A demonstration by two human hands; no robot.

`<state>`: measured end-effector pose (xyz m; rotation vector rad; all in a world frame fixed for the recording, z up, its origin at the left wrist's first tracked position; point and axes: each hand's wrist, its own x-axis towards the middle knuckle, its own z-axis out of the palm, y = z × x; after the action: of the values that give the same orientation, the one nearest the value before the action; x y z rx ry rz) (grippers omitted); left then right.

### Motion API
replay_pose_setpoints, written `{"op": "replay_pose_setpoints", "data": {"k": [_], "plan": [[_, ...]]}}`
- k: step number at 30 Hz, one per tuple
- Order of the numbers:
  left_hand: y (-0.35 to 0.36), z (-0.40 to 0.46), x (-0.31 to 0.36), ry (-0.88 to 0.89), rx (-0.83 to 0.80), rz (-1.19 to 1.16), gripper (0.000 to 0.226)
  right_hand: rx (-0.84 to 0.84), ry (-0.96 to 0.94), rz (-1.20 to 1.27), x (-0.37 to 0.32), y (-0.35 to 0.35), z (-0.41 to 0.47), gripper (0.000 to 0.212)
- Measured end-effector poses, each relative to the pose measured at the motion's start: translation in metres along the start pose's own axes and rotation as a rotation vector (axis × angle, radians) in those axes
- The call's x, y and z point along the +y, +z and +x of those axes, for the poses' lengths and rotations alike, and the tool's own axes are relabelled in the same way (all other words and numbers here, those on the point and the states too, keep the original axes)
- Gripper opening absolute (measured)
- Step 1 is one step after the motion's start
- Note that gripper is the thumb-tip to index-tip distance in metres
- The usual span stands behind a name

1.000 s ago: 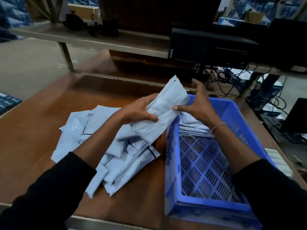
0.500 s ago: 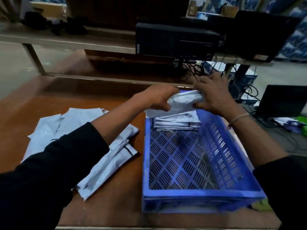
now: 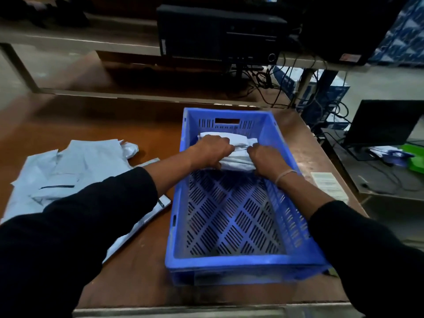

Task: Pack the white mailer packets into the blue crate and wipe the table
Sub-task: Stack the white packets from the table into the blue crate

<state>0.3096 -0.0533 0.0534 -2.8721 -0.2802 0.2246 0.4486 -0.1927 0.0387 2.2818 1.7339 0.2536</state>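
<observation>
The blue crate (image 3: 231, 265) stands on the brown table (image 3: 142, 281), right of centre. At its far end lies a stack of white mailer packets (image 3: 236, 160). My left hand (image 3: 212, 150) and my right hand (image 3: 267, 160) are both inside the crate, fingers curled round the top packet of that stack, one at each end. The near part of the crate floor is bare mesh. A loose pile of white mailer packets (image 3: 75, 164) lies on the table to the left, partly hidden by my left sleeve.
A printed paper label (image 3: 328, 183) lies on the table right of the crate. Behind the table runs a shelf with a black computer case (image 3: 220, 33) and tangled cables (image 3: 275, 86). A laptop (image 3: 380, 122) and a green item (image 3: 413, 154) sit at the right.
Both hands carried one packet from the pile on the left over the crate rim and lowered it onto the stack at the crate's far end. The view swung right and down.
</observation>
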Motion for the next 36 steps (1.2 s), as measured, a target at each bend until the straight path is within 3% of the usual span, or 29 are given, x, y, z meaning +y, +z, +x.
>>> {"op": "replay_pose_setpoints", "data": {"k": [5, 8, 10, 15, 19, 26, 31, 34, 36], "plan": [[0.030, 0.011, 0.010, 0.066, -0.210, -0.017, 0.064, -0.197, -0.017, 0.215, -0.013, 0.043, 0.011, 0.048], [0.039, 0.015, 0.010, 0.061, -0.344, -0.108, 0.077, -0.345, -0.019, 0.367, -0.013, 0.052, 0.013, 0.094], [0.039, 0.018, 0.009, 0.027, -0.408, -0.138, 0.082, -0.367, -0.002, 0.411, -0.012, 0.055, 0.013, 0.107], [0.057, 0.033, 0.014, -0.038, -0.410, -0.094, 0.074, -0.299, 0.088, 0.485, -0.012, 0.065, 0.015, 0.091], [0.071, 0.037, 0.025, -0.093, -0.393, -0.088, 0.064, -0.296, 0.112, 0.482, -0.012, 0.067, 0.016, 0.094], [0.066, 0.029, 0.017, -0.203, -0.496, -0.279, 0.091, -0.444, 0.140, 0.345, -0.011, 0.050, 0.021, 0.071], [0.058, 0.013, 0.015, -0.187, -0.500, -0.329, 0.103, -0.439, 0.060, 0.272, -0.014, 0.035, 0.025, 0.060], [0.060, 0.018, 0.021, -0.135, -0.552, -0.298, 0.112, -0.488, 0.021, 0.231, -0.020, 0.040, 0.018, 0.044], [0.053, 0.018, 0.025, -0.143, -0.606, -0.269, 0.111, -0.512, 0.001, 0.197, -0.020, 0.036, 0.015, 0.016]]}}
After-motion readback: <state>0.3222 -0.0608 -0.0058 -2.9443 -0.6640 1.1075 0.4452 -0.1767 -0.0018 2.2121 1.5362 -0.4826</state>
